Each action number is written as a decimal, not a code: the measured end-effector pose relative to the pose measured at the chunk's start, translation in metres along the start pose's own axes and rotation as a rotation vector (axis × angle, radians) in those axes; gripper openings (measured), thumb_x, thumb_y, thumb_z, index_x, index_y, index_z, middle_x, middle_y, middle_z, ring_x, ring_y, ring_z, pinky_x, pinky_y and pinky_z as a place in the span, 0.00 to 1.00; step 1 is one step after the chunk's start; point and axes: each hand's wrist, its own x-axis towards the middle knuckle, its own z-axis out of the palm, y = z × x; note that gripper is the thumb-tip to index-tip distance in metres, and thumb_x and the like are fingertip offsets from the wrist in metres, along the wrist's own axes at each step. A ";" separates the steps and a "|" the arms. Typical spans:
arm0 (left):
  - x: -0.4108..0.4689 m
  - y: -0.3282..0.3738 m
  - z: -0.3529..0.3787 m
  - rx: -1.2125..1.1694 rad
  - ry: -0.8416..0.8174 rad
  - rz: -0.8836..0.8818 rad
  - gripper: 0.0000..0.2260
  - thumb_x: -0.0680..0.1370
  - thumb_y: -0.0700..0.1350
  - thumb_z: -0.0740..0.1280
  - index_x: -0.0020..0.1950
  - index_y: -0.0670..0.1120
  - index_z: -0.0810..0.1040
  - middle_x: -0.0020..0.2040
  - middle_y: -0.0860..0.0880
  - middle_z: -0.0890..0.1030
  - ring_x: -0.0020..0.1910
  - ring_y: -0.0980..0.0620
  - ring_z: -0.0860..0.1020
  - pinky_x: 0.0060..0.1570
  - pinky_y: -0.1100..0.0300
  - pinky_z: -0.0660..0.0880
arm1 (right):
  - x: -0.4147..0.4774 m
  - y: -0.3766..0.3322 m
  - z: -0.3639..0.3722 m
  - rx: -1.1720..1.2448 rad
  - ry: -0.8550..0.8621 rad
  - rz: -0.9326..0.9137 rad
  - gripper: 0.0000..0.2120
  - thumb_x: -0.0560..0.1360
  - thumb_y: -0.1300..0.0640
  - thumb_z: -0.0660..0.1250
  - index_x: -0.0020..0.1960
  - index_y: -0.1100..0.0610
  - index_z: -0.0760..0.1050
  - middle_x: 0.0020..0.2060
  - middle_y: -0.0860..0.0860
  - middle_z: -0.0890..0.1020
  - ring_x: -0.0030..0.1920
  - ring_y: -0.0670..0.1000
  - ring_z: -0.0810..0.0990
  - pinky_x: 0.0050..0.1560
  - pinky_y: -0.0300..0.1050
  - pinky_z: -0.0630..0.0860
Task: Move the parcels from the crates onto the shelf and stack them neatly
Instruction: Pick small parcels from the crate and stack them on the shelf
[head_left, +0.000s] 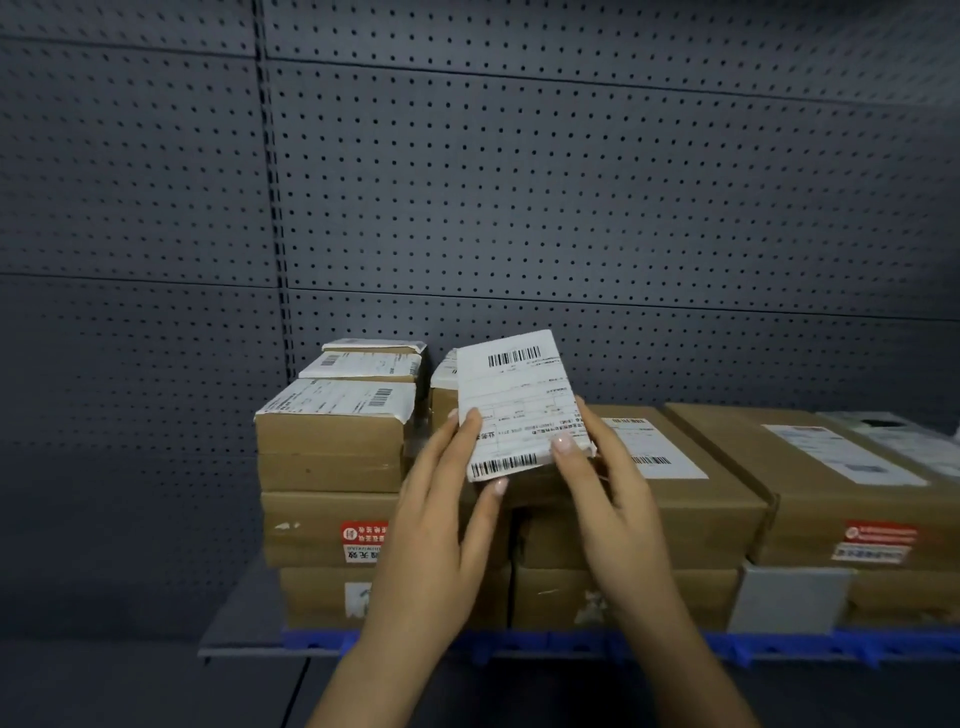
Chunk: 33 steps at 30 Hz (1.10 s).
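A small parcel (519, 400) with a white shipping label and barcodes is tilted up above the stacked boxes at the middle of the shelf. My left hand (441, 519) grips its lower left edge, thumb at the bottom corner. My right hand (608, 493) grips its lower right edge, thumb on the label. Behind and left of it stands a stack of brown cardboard parcels (332, 452) with small labelled boxes (363, 364) on top. A long flat parcel (675, 467) lies under my right hand. The crates are out of view.
More brown parcels (831, 478) fill the shelf to the right, one with a red sticker (878, 538). The shelf's blue front edge (779, 644) runs along the bottom. A dark pegboard wall (519, 182) backs the shelf. The shelf's left end (234, 623) is bare.
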 end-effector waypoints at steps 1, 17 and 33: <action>0.000 0.001 -0.001 0.009 0.008 -0.007 0.25 0.80 0.56 0.58 0.76 0.61 0.57 0.75 0.61 0.59 0.73 0.64 0.58 0.65 0.71 0.58 | 0.000 -0.001 0.000 0.007 -0.025 0.007 0.29 0.72 0.34 0.63 0.71 0.42 0.68 0.62 0.36 0.76 0.63 0.35 0.72 0.63 0.42 0.71; 0.002 -0.005 -0.002 0.220 0.030 -0.021 0.21 0.80 0.53 0.61 0.72 0.55 0.66 0.71 0.57 0.66 0.70 0.59 0.62 0.68 0.58 0.64 | 0.008 0.037 -0.003 -0.176 -0.132 0.133 0.32 0.67 0.25 0.60 0.67 0.36 0.68 0.60 0.40 0.76 0.63 0.42 0.71 0.64 0.50 0.73; 0.057 -0.036 -0.046 0.587 0.005 0.031 0.24 0.73 0.64 0.62 0.64 0.53 0.76 0.67 0.51 0.72 0.71 0.48 0.62 0.73 0.47 0.39 | 0.042 0.046 0.028 -0.319 -0.061 0.082 0.25 0.72 0.37 0.66 0.68 0.41 0.68 0.51 0.31 0.73 0.65 0.44 0.70 0.64 0.50 0.72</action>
